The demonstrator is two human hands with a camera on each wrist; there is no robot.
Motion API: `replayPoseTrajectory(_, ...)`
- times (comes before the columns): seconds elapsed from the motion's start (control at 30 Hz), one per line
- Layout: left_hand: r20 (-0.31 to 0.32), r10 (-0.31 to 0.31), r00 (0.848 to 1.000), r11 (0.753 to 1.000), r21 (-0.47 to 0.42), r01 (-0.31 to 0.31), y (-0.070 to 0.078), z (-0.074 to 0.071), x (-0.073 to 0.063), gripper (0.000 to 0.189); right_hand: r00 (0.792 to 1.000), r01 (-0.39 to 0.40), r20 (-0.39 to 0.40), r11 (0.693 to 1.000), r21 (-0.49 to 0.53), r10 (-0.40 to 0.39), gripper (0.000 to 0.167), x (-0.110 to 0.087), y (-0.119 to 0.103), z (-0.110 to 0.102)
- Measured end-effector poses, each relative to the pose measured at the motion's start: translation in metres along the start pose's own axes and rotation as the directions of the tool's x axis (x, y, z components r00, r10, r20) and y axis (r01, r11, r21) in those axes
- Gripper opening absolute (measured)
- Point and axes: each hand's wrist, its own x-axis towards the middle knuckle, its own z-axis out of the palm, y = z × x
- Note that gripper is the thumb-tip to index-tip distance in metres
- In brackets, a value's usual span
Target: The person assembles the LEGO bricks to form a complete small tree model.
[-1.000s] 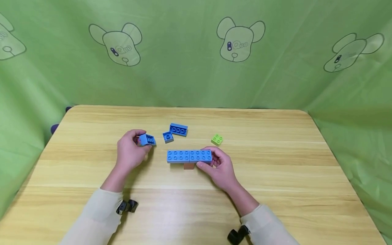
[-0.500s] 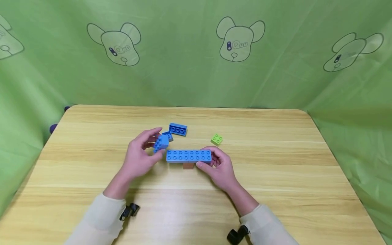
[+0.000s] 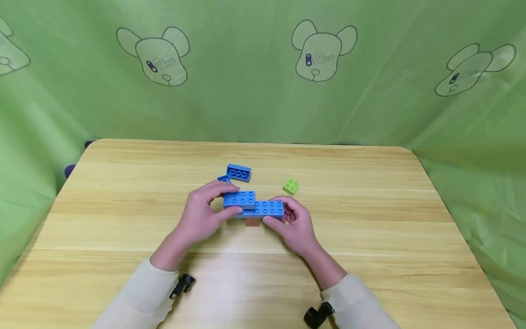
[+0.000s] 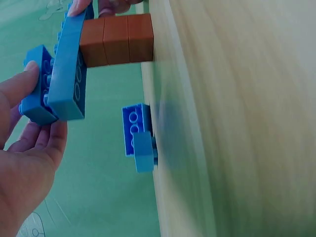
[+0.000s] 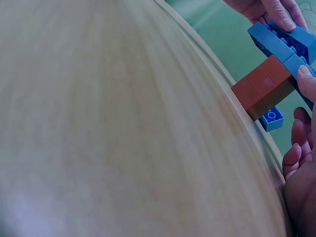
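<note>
By the left hand (image 3: 200, 213), a blue brick (image 3: 239, 200) is pinched over the nine-o'clock end of a blue row (image 3: 269, 209). At eleven from the row, loose bricks (image 3: 239, 172) are seen. The row, borne by a brown stack (image 3: 252, 222), is gripped at three by the right hand (image 3: 300, 228); a green brick (image 3: 290, 186) is seen at two.

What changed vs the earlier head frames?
The left hand carried its blue brick rightward, from left of the blue row to over its left half, turning it studs-up; the left wrist view shows it not yet flush. Nothing was let go. Unchanged: the right hand grips the row's right end; the brown stack, green brick and long loose blue brick stayed put.
</note>
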Motion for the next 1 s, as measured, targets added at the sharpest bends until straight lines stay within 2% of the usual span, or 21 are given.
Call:
replayPoseTrajectory(0.2,0.034,-0.033,0.999,0.999,0.023,0.033,0.0018,0.0060,0.0012,0.040,1.000,0.013,0.006,1.000,0.010,-0.013,0.034,-0.0003,0.0066,-0.0010)
replayPoseTrajectory(0.53,0.126,-0.027,0.992,0.996,0.085,0.016,0.0017,0.0076,0.0042,0.034,1.000,0.012,0.008,1.000,0.011,-0.012,0.034,-0.0003,0.0057,-0.0011)
replayPoseTrajectory(0.63,0.145,-0.012,0.989,0.994,0.113,-0.005,0.0023,0.0072,0.0054,0.031,1.000,0.019,0.005,1.000,0.015,-0.019,0.034,-0.0006,0.0055,0.0000)
replayPoseTrajectory(0.8,0.157,0.023,0.987,0.988,0.150,-0.047,0.0055,0.0077,0.0075,0.029,1.000,0.015,-0.006,1.000,0.018,-0.014,0.034,-0.0012,0.0033,0.0012)
replayPoseTrajectory(1.0,0.146,0.019,0.989,0.984,0.174,-0.045,0.0059,0.0094,0.0096,0.029,1.000,0.006,-0.020,1.000,0.015,-0.006,0.032,-0.0003,0.0016,0.0021)
